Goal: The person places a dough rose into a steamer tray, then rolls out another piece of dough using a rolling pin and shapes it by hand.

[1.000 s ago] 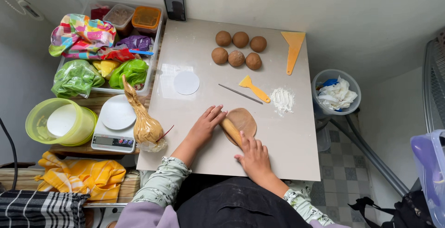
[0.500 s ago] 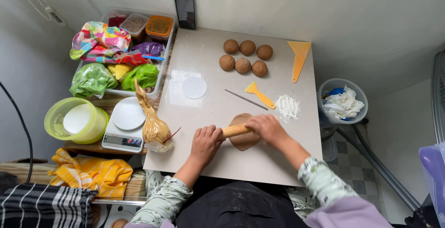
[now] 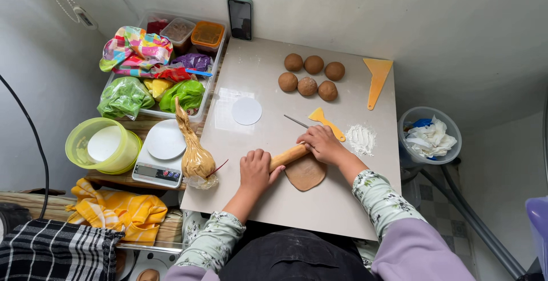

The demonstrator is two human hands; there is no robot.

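Rolling pin (image 3: pixel 288 156): a wooden pin was laid aslant across the grey table (image 3: pixel 342 201), with its right end over the flattened dough (image 3: pixel 306 172).
Flattened dough: a brown disc was spread near the front edge of the table, partly covered by the pin and the right hand.
Left hand (image 3: pixel 255 171): it was pressed palm-down on the left end of the pin, fingers bent over it; how tightly it was closed could not be told.
Right hand (image 3: pixel 321 144): it was laid on the right end of the pin, fingers curled over the wood; the tightness of the grasp could not be told.
Dough balls (image 3: pixel 308 75): five brown balls were grouped at the far side of the table, well apart from the hands.
Yellow scraper (image 3: pixel 325 122): it was placed just beyond the right hand, beside a thin metal tool (image 3: pixel 295 121).
Flour pile (image 3: pixel 361 139): a white heap was left just right of the right hand.
White disc (image 3: pixel 246 111): it was set on the table to the left, beyond the left hand.
Tied bag (image 3: pixel 196 156): a knotted clear bag of brown filling was stood at the left edge of the table, near the kitchen scale (image 3: pixel 160 161).
Orange wedge scraper (image 3: pixel 376 79): it was laid at the far right corner.
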